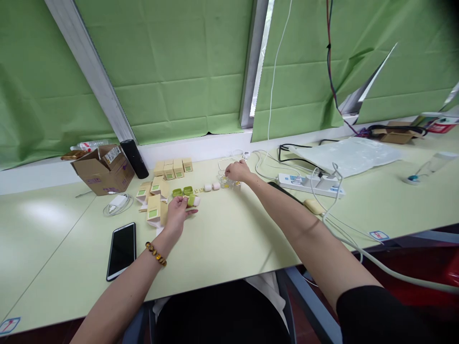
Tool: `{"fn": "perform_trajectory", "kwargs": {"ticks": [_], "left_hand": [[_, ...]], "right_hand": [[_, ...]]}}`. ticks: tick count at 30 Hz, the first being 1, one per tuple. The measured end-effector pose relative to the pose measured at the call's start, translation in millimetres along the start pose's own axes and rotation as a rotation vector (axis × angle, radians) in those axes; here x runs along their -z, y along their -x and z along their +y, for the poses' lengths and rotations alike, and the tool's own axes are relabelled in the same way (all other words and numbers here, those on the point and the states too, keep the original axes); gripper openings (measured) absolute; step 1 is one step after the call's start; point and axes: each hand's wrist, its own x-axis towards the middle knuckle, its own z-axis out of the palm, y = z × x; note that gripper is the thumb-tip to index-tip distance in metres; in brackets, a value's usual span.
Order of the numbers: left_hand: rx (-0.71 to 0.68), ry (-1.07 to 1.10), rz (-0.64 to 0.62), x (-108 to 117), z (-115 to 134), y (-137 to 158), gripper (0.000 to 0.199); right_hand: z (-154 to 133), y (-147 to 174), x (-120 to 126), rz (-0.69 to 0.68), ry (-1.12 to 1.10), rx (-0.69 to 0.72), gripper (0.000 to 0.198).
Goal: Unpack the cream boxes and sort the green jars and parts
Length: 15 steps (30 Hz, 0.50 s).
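My left hand (177, 214) is closed around a small green-and-pale-pink plastic piece (192, 200), its kind unclear at this size. Just beyond it lie two small green square trays (177, 192), some tiny yellowish pieces (199, 190) and two pale pink rounded pieces (212, 187). My right hand (236, 171) reaches farther back, its fingers bent down and together over small clear containers (225, 181) with yellow bits in them. Whatever its fingertips pinch is hidden. Several small cardboard boxes with green windows (153, 213) stand beside and behind my left hand.
A phone (122, 251) lies at left, near a white charger (117, 203). Behind are an open carton (103, 169) and a black cylinder (134, 158). To the right, a power strip (310, 184) trails cables past my right arm. A plastic sheet (353, 155) lies beyond it.
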Motion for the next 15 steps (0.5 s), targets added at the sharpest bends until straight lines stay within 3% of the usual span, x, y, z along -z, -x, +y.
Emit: {"fn": "perform_trajectory", "kwargs": {"ticks": [15], "left_hand": [[-0.007,0.004,-0.004,0.4,-0.1,0.1,0.022]], "right_hand": [[3.9,10.3,7.8,0.09,-0.052,0.112,0.022]]}}
